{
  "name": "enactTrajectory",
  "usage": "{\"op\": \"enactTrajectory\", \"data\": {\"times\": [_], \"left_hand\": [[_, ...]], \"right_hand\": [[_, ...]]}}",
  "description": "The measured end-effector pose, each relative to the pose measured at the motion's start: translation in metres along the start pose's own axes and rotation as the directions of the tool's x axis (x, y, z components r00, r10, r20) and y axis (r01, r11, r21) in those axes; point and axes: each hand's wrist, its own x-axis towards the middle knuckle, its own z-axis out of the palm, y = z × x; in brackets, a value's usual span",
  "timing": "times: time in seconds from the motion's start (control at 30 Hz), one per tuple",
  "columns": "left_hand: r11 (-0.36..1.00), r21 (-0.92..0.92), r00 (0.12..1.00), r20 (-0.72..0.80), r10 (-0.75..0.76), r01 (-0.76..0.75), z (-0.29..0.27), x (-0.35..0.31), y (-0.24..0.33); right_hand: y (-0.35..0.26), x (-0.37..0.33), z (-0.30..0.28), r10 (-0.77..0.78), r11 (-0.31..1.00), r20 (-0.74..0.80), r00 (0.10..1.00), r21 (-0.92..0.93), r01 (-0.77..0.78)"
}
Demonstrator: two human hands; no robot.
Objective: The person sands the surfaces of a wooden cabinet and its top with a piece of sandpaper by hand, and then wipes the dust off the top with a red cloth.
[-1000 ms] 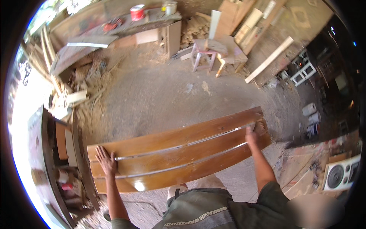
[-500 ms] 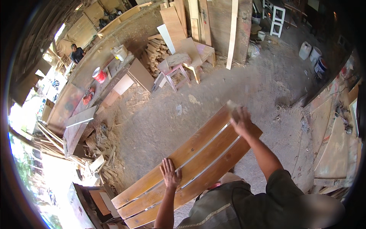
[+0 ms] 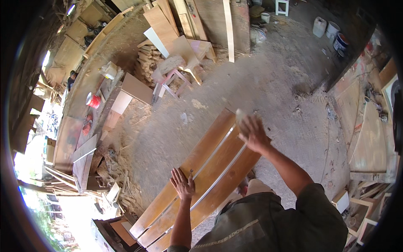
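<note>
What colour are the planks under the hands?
Glossy orange-brown planks, with pale strips between them; head view.

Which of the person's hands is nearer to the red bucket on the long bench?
Left. The left hand lies flat on the brown boards, on the same side as the red bucket. The right hand grips the boards' far end, farther away.

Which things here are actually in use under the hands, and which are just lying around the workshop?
In use:
- long brown varnished wooden boards, lying side by side
- left hand, flat on the boards
- right hand, at the boards' far end, apparently holding a small pale pad

Lying about:
- red round tin on the workbench
- pink wooden stool
- white plastic buckets
- stack of pale timber offcuts
</note>
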Motion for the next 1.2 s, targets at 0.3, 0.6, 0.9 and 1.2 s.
{"op": "enactTrajectory", "data": {"times": [0.3, 0.6, 0.9, 1.2], "left_hand": [[0.999, -0.001, 0.999, 0.034, -0.036, 0.036, 0.002, 0.001, 0.001], [0.999, 0.018, 0.999, -0.007, 0.034, -0.034, 0.007, 0.002, -0.001], [1.0, -0.002, 0.999, -0.036, 0.022, -0.022, 0.009, -0.003, -0.015], [0.998, -0.056, 1.0, -0.018, 0.014, -0.015, 0.001, -0.005, -0.004]], "right_hand": [[-0.182, -0.134, -0.007, -0.545, 0.735, -0.139, 0.827, 0.395, 0.551], [-0.059, -0.096, 0.009, 0.192, 0.941, -0.206, 0.96, 0.315, -0.121], [-0.076, -0.114, -0.036, -0.191, 0.91, -0.063, 0.98, 0.363, 0.2], [-0.182, -0.157, 0.008, -0.052, 0.93, -0.053, 0.997, 0.361, 0.067]]}}
